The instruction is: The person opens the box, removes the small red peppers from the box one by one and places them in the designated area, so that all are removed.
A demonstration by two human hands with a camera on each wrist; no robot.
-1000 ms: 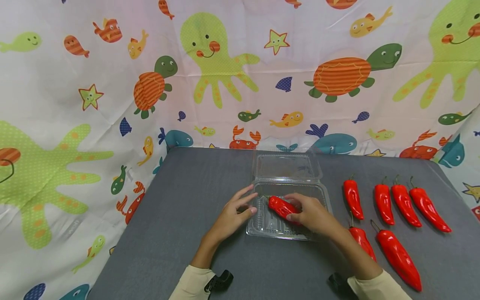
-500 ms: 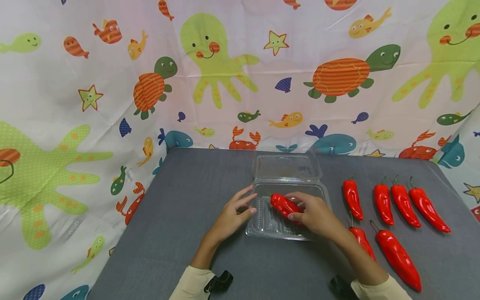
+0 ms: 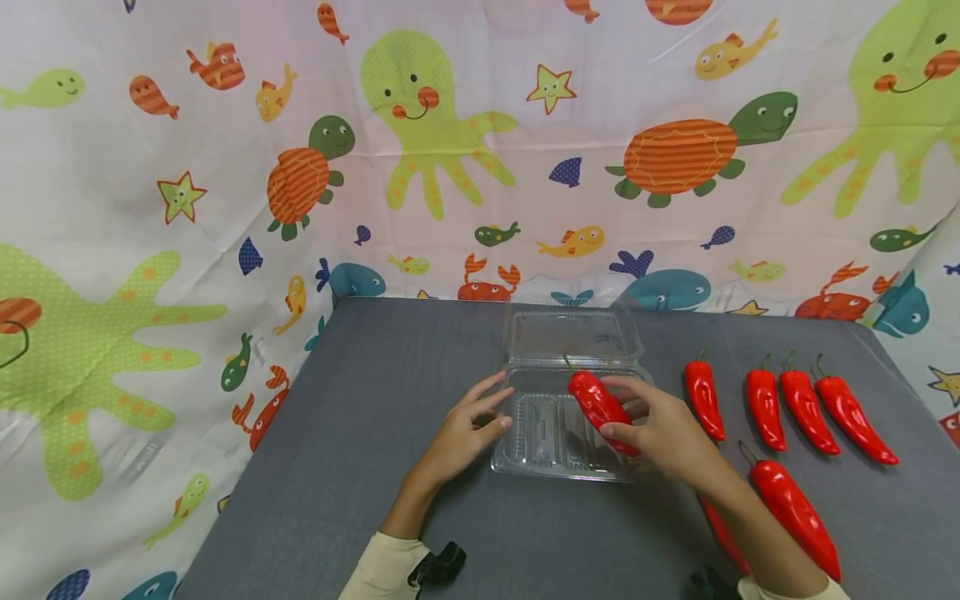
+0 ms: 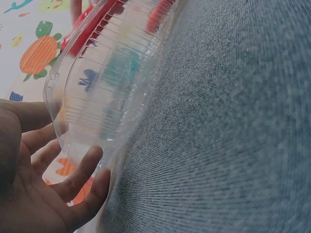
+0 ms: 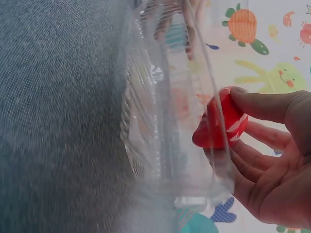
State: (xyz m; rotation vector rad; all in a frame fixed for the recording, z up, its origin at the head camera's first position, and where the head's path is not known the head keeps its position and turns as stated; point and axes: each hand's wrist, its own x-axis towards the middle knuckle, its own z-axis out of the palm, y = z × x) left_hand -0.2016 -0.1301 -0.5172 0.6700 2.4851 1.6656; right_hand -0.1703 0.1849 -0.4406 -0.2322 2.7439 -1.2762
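Observation:
Between thumb and fingers my right hand (image 3: 660,429) grips a red chili pepper (image 3: 597,406), its green stem pointing to the back. The pepper hangs over the right part of a clear plastic clamshell container (image 3: 525,454), whose lid (image 3: 573,333) lies open toward the back. In the right wrist view the pepper (image 5: 226,121) shows at the container's edge. My left hand (image 3: 468,425) is at the container's left side, fingers apart and gently bent. Seen from the left wrist, the fingers (image 4: 85,167) of that hand lie right against the clear wall (image 4: 107,97).
Several more red peppers lie on the grey table to the right, with a back row (image 3: 808,412) and a large pepper (image 3: 797,512) nearer the front. Another pepper (image 3: 722,533) is partly hidden by my right forearm. A patterned sea-animal curtain (image 3: 450,167) stands behind.
My right hand has raised the pepper from inside the container and carried it to the right and slightly back. The left hand has stayed in place.

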